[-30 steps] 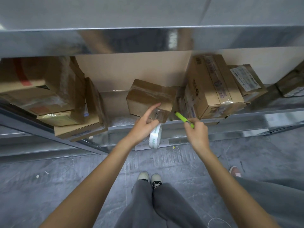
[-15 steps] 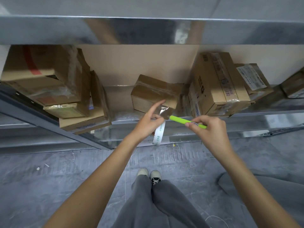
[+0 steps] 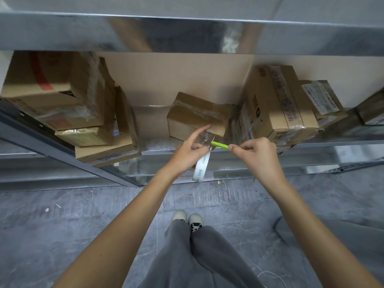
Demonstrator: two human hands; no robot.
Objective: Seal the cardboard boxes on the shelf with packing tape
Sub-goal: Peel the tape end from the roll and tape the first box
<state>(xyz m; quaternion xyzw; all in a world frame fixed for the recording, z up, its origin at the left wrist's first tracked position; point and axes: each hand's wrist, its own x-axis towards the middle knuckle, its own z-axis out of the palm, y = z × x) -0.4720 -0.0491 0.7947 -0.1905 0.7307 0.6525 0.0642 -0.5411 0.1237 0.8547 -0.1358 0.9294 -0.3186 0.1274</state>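
A small brown cardboard box (image 3: 195,115) sits tilted in the middle of the metal shelf (image 3: 158,149), with clear tape across its top. My left hand (image 3: 187,152) holds a roll of packing tape (image 3: 201,168) just in front of the box; the roll hangs below my fingers and my index finger points at the box's front corner. A stretch of clear tape (image 3: 205,138) runs from the roll up to that corner. My right hand (image 3: 257,154) grips a green utility knife (image 3: 220,145), whose tip touches the stretched tape.
Stacked cardboard boxes (image 3: 68,109) fill the shelf's left side. A larger printed box (image 3: 278,104) and a labelled one (image 3: 320,100) stand on the right. An upper shelf beam (image 3: 187,32) overhangs. My legs and shoes (image 3: 188,220) are on the grey floor below.
My right hand has moved left and swung the green knife round, so its tip now meets the tape by my left hand. The view has shifted closer to the shelf.
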